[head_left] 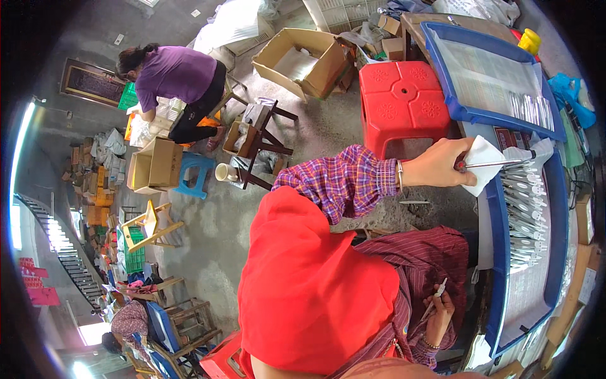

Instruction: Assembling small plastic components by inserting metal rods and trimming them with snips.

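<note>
Left hand (435, 165) – grip pinching white cloth (483, 153) and slim metal tool (502, 163) near the blue tray's (500, 252) upper edge; right hand (442, 312) grasps pale-tipped tool (442, 288) – light, steady pressure advisable.

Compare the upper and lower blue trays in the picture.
The upper tray holds a small cluster of silver pieces; the lower tray holds a longer row of silver tools. In this view, the lower tray looks narrower, the upper tray broader. Both are blue with pale lining.
</note>
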A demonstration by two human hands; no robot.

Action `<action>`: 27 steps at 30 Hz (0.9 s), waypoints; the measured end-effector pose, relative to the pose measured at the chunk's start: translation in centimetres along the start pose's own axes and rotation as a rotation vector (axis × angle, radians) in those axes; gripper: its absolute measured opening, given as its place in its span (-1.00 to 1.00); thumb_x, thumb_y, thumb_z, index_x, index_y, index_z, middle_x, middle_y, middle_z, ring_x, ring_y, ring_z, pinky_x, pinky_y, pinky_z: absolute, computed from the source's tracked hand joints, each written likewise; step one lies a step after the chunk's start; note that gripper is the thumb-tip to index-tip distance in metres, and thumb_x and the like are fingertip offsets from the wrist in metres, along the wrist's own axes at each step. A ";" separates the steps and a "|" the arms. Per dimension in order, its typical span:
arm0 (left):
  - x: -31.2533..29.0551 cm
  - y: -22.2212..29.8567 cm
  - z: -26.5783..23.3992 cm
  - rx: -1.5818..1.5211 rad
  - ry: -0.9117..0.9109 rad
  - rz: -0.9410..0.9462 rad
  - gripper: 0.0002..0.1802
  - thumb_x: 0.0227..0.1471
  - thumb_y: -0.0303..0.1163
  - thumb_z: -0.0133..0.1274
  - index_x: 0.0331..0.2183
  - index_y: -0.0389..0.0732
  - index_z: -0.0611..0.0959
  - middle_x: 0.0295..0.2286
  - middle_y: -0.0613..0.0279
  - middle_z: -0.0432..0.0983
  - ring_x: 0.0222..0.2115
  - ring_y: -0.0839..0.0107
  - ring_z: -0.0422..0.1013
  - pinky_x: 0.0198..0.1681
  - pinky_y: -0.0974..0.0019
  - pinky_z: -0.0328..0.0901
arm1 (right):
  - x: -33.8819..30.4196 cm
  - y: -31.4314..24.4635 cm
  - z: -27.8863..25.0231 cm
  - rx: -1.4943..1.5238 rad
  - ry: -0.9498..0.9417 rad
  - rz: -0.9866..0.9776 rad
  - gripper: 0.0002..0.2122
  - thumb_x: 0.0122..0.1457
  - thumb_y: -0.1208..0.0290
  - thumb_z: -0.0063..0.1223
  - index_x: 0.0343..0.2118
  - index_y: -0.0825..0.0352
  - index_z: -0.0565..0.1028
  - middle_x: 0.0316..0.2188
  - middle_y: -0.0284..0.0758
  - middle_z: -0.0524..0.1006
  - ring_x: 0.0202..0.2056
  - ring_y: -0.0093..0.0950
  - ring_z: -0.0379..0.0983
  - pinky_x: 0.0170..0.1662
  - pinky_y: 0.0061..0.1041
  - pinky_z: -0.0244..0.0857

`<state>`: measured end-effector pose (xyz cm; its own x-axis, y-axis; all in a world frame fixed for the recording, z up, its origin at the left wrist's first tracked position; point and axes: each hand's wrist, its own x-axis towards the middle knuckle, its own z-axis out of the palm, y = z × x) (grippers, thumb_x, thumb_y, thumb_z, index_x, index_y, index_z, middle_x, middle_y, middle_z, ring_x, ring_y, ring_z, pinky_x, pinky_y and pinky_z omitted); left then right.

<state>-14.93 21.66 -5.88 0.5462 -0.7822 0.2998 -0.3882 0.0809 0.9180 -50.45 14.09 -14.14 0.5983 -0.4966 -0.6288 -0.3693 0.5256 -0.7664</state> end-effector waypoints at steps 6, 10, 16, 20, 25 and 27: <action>-0.3 0.3 -1.3 0.109 -0.016 -0.070 -0.42 -0.18 -0.31 0.22 -0.09 -0.29 0.43 -0.31 0.24 0.49 -0.34 0.53 0.39 -0.31 0.40 0.33 | -0.4 -1.1 0.7 -0.062 0.064 0.019 -0.77 0.06 0.57 -0.07 -0.20 0.46 0.48 -0.54 -0.38 0.46 -0.52 -0.63 0.38 -0.37 -0.61 0.35; 0.8 1.0 -3.8 0.174 0.133 0.040 -0.45 -0.21 -0.35 0.20 -0.11 -0.29 0.45 -0.34 0.18 0.49 -0.35 0.47 0.40 -0.27 0.39 0.31 | -0.3 -1.2 0.8 -0.029 0.058 0.025 -0.78 0.07 0.57 -0.06 -0.22 0.46 0.49 -0.54 -0.39 0.45 -0.51 -0.63 0.39 -0.36 -0.62 0.34; 5.7 1.6 -7.3 0.195 0.289 -0.039 -0.51 -0.14 -0.40 0.20 -0.11 -0.24 0.46 -0.52 0.43 0.40 -0.62 0.68 0.22 -0.57 0.56 0.14 | -0.6 -0.9 0.3 0.000 0.075 0.018 -0.79 0.08 0.53 -0.06 -0.22 0.45 0.48 -0.54 -0.38 0.47 -0.51 -0.63 0.41 -0.35 -0.64 0.36; 12.2 -1.2 -9.9 0.364 0.270 0.033 -0.59 -0.12 -0.38 0.19 -0.17 -0.24 0.49 -0.63 0.46 0.33 -0.73 0.73 0.14 -0.72 0.58 0.03 | -0.9 -0.5 -0.2 0.014 0.038 -0.012 -0.79 0.07 0.55 -0.05 -0.22 0.46 0.49 -0.49 -0.35 0.49 -0.47 -0.61 0.43 -0.35 -0.64 0.34; 21.0 -2.9 -7.1 0.360 0.161 -0.046 -0.63 -0.21 -0.28 0.25 -0.39 -0.25 0.46 -0.63 0.41 0.33 -0.72 0.64 0.18 -0.72 0.51 0.06 | -1.9 -0.1 -0.2 0.074 0.084 -0.011 -0.78 0.06 0.57 -0.03 -0.21 0.48 0.49 -0.42 -0.32 0.50 -0.45 -0.59 0.44 -0.31 -0.62 0.36; 24.2 -5.1 -6.9 0.477 0.165 -0.151 -0.43 -0.32 -0.21 0.28 -0.22 -0.28 0.50 -0.57 0.30 0.46 -0.59 0.53 0.35 -0.53 0.39 0.25 | -2.1 0.1 -0.1 0.159 0.112 -0.021 -0.78 0.07 0.56 -0.02 -0.21 0.50 0.49 -0.35 -0.31 0.48 -0.43 -0.57 0.44 -0.28 -0.59 0.38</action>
<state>5.36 6.57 -1.51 0.7169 -0.6527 0.2453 -0.5696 -0.3454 0.7458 -51.80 15.08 -12.91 0.5186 -0.5773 -0.6307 -0.2359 0.6124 -0.7546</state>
